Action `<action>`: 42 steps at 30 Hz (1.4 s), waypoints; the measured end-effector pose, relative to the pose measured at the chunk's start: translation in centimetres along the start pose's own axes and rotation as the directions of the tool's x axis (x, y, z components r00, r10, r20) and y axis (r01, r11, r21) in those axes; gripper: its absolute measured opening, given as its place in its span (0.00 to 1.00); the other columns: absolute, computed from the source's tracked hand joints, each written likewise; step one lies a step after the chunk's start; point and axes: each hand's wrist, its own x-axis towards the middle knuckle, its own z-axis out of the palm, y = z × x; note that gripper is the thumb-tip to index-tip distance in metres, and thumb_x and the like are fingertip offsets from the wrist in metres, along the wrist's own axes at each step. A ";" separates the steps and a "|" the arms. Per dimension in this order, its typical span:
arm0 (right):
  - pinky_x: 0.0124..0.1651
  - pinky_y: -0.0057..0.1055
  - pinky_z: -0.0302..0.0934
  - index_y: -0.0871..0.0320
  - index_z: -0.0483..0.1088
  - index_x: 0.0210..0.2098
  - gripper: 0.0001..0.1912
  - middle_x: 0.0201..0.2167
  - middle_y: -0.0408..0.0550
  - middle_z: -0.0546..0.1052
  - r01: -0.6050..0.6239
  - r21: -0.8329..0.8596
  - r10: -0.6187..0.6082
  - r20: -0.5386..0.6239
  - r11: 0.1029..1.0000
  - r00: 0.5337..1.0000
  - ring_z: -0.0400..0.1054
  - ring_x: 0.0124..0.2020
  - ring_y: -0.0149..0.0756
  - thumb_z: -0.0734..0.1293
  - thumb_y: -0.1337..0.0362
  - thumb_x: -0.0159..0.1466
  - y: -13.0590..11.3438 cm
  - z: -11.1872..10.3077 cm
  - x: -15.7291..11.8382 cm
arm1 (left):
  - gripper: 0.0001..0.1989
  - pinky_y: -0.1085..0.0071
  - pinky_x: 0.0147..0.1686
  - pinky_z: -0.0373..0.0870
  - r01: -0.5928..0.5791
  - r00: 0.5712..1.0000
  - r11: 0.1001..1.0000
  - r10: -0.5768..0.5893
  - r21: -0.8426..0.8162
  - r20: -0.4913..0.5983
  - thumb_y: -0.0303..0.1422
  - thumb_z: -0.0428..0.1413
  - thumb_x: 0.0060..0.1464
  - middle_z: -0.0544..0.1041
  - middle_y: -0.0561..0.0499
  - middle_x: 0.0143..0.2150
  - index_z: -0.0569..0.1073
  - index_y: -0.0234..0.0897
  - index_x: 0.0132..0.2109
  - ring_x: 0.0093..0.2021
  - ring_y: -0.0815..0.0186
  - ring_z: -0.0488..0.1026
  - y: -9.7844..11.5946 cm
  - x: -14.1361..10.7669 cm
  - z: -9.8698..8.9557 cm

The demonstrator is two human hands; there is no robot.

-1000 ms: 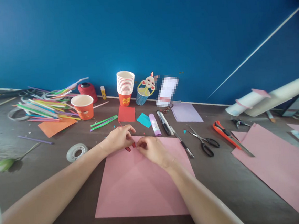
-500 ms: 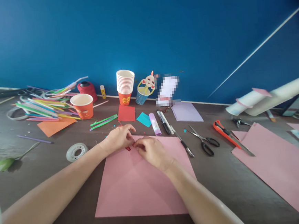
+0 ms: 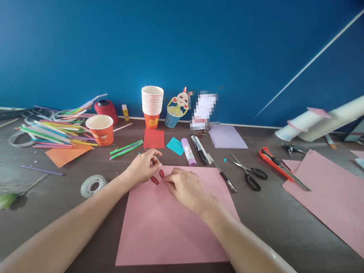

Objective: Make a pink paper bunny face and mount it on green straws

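Observation:
A pink paper sheet [image 3: 176, 229] lies in front of me on the dark table. Near its top edge are two small, dark-outlined red paper pieces, a slanted left one [image 3: 154, 180] and an upright right one [image 3: 162, 174]. My left hand [image 3: 143, 169] hovers just above and left of them, its thumb and index finger apart and nothing visible between them. The fingers of my right hand [image 3: 184, 186] are pinched together at the lower end of the right red piece. My right hand's other fingers are curled under and partly hidden.
Beyond the sheet are a red paper square [image 3: 153, 138], a blue paper piece [image 3: 175, 146], a glue stick [image 3: 188, 151] and pens [image 3: 221, 171]. Scissors [image 3: 249, 173] and an orange utility knife [image 3: 280, 166] lie right. A tape roll [image 3: 85, 187], straws [image 3: 47, 132] and stacked cups [image 3: 153, 107] stand left and behind.
My left hand has lifted slightly up and left, and its fingers have spread apart. Both red pieces are now more exposed. The right hand has barely moved.

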 end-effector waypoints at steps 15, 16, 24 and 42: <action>0.35 0.29 0.56 0.52 0.73 0.37 0.13 0.30 0.46 0.74 0.020 0.093 -0.012 -0.086 0.995 0.996 0.69 0.32 0.35 0.59 0.68 0.60 0.2 0.0 0.0 | 0.12 0.73 0.31 0.64 -0.021 0.997 0.994 0.012 -0.107 -0.082 0.29 0.49 0.48 0.75 0.54 0.28 0.65 0.36 0.43 0.28 0.68 0.70 -0.4 -0.2 -0.2; 0.36 0.28 0.57 0.53 0.72 0.38 0.12 0.31 0.45 0.75 -0.005 0.151 0.023 -0.112 0.988 0.993 0.69 0.32 0.34 0.59 0.68 0.60 0.4 -0.2 0.1 | 0.12 0.73 0.31 0.65 -0.022 0.994 0.992 0.009 -0.125 -0.109 0.29 0.49 0.48 0.75 0.53 0.29 0.65 0.36 0.43 0.28 0.68 0.70 -0.3 -0.2 -0.3; 0.33 0.28 0.59 0.56 0.67 0.40 0.12 0.32 0.45 0.73 -0.230 0.452 0.245 0.026 0.862 0.969 0.67 0.31 0.32 0.59 0.68 0.56 1.5 -2.3 0.8 | 0.05 0.72 0.29 0.65 -0.015 0.996 0.987 0.001 -0.158 -0.088 0.31 0.51 0.48 0.74 0.52 0.26 0.71 0.37 0.32 0.27 0.67 0.70 3.9 -1.8 -3.4; 0.27 0.24 0.61 0.58 0.63 0.42 0.16 0.38 0.49 0.72 -0.419 0.902 0.345 0.363 0.104 0.866 0.69 0.35 0.34 0.63 0.62 0.54 -0.6 -1.7 -1.7 | 0.21 0.63 0.42 0.66 0.448 0.808 0.099 -0.471 -0.888 0.355 0.31 0.57 0.44 0.65 0.44 0.57 0.69 0.41 0.48 0.57 0.56 0.59 5.2 -11.4 0.6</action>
